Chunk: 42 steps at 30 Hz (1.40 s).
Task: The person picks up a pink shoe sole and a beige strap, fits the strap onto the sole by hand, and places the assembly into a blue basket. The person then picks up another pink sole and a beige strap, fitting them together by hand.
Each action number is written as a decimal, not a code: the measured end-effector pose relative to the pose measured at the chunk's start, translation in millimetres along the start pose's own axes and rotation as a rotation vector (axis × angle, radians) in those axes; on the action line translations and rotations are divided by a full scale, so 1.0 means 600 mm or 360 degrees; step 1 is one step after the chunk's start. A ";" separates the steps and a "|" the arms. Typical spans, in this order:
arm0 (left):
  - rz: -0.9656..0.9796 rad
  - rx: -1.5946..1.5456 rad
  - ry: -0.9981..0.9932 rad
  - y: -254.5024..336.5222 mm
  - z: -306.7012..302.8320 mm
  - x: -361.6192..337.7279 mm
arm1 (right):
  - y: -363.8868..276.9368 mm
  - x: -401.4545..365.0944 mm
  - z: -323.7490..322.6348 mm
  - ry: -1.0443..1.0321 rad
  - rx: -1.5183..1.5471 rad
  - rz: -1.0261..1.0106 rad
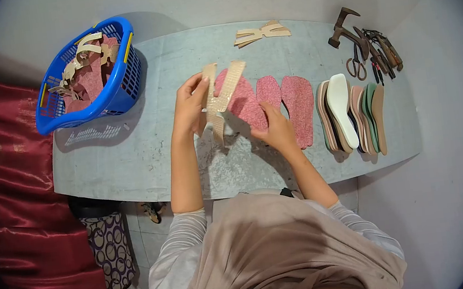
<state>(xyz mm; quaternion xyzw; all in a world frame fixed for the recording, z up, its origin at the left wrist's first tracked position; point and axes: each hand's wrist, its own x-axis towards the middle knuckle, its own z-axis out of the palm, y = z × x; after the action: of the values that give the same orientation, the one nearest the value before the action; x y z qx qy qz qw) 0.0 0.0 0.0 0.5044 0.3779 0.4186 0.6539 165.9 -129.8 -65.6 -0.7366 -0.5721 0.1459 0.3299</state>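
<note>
My left hand (187, 105) is closed on a beige, textured sandal strap (217, 104) with several arms, held up over the table. Between the thumb and fingers of my right hand (278, 132) is the lower end of a pink speckled insole (245, 103). Its upper part overlaps the strap in this view. Just right of it lie more pink insoles (298, 107) side by side on the table, close to my right fingers.
A blue basket (126, 30) at the back left holds pink pieces and straps. More beige straps (262, 32) lie at the back. To the right are a row of soles (343, 113), a hammer (339, 32), scissors (356, 67) and several hand tools (387, 53). The grey table (113, 170) has a curved front edge.
</note>
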 end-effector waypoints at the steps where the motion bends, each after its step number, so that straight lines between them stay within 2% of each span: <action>1: 0.0144 0.0110 -0.0015 -0.001 0.011 0.007 | -0.005 0.002 -0.004 0.0008 -0.0030 -0.0096; 2: 0.0289 0.0222 -0.0028 -0.001 0.022 0.015 | -0.009 0.004 -0.007 0.0017 -0.0060 -0.0192; 6: 0.0257 0.0658 -0.0044 0.009 0.045 0.011 | -0.038 -0.021 -0.007 -0.0028 -0.0047 -0.0267; 9: 0.0709 0.1403 0.0076 -0.014 0.046 0.031 | -0.045 -0.026 -0.010 -0.0004 -0.0031 -0.0307; 10: 0.0554 0.1489 0.0079 -0.011 0.052 0.027 | -0.048 -0.028 -0.011 0.0007 -0.0017 -0.0301; 13: 0.0881 0.1741 0.0285 -0.029 0.056 0.028 | -0.051 -0.036 -0.015 -0.0087 0.0002 -0.0156; 16: 0.1128 0.1709 0.0551 -0.015 0.051 0.010 | -0.046 -0.039 -0.013 -0.0115 0.0020 -0.0043; 19: 0.1070 0.1339 0.0847 -0.011 0.029 -0.038 | -0.042 -0.042 -0.015 -0.0052 0.0050 0.0019; 21: 0.0826 0.1194 0.1137 -0.045 0.033 -0.081 | -0.044 -0.037 -0.017 0.0002 0.0067 0.0042; 23: 0.0493 0.0937 0.1273 -0.101 0.036 -0.115 | -0.047 -0.039 -0.015 0.0042 0.0090 0.0068; 26: -0.0181 -0.0368 0.1358 -0.173 0.054 -0.160 | -0.043 -0.042 0.008 0.0196 0.0220 -0.0018; 29: -0.0697 -0.0997 0.0534 -0.167 0.059 -0.191 | -0.043 -0.045 0.030 0.0194 0.0459 -0.0004; 32: -0.0206 -0.1182 0.0267 -0.136 0.086 -0.158 | -0.054 -0.054 0.031 0.0022 0.0396 -0.0072; 35: -0.0273 -0.1197 0.0426 -0.133 0.077 -0.132 | -0.044 -0.055 0.045 -0.0069 0.0744 -0.0104; 36: -0.0238 -0.1210 0.0506 -0.136 0.079 -0.126 | -0.046 -0.051 0.044 -0.0129 0.0963 0.0046; 39: -0.0136 -0.1095 0.0424 -0.140 0.090 -0.128 | -0.043 -0.030 0.034 -0.0354 0.1643 0.0493; 41: -0.0205 -0.1043 0.0364 -0.138 0.094 -0.134 | -0.034 -0.010 0.023 -0.0579 0.2157 0.0763; 42: -0.0237 -0.1019 0.0335 -0.138 0.095 -0.137 | -0.039 -0.005 0.021 -0.0489 0.2247 0.0747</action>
<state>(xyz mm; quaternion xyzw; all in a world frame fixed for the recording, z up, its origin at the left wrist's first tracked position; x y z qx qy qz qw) 36.0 -107.7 -63.1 0.1986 0.3286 0.5169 0.7651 140.1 -125.4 -59.7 -0.4244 -0.2106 0.6447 0.5999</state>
